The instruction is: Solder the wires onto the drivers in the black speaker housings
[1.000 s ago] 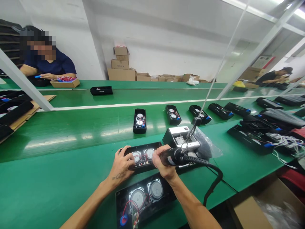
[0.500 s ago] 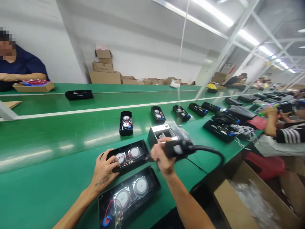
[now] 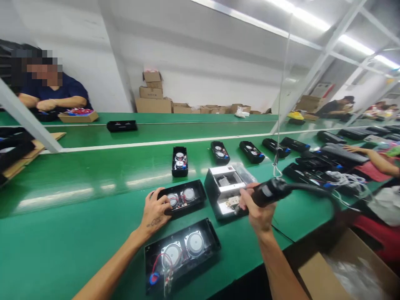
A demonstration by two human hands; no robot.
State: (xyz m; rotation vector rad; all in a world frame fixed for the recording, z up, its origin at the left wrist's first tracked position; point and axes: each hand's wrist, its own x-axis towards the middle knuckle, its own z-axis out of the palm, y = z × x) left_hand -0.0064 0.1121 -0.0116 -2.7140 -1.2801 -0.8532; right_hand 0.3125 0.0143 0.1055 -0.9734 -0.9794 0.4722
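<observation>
My left hand (image 3: 155, 210) grips the left end of a black speaker housing (image 3: 197, 201), with two round white-backed speakers in it. My right hand (image 3: 258, 210) is wrapped round a black electric screwdriver (image 3: 269, 192), its thick cable trailing right. The screwdriver's tip is hidden behind my fingers, close to the lit opening of a grey and white box, which looks like a screw feeder (image 3: 213, 202). Nearer to me lies a larger black speaker housing (image 3: 200, 268) with two speakers, red wires and a blue connector.
Several black speaker housings (image 3: 180, 171) stand along the green belt (image 3: 103, 166). White cables (image 3: 346, 180) lie among more housings at right. A cardboard box (image 3: 318, 277) with clear plastic is at lower right. A thin cord (image 3: 283, 83) hangs above the screwdriver. Co-workers sit at far left and right.
My right hand has carried the screwdriver from the right end of the held housing rightward to the screw feeder. My left hand stays on the housing. The view has shifted left.
</observation>
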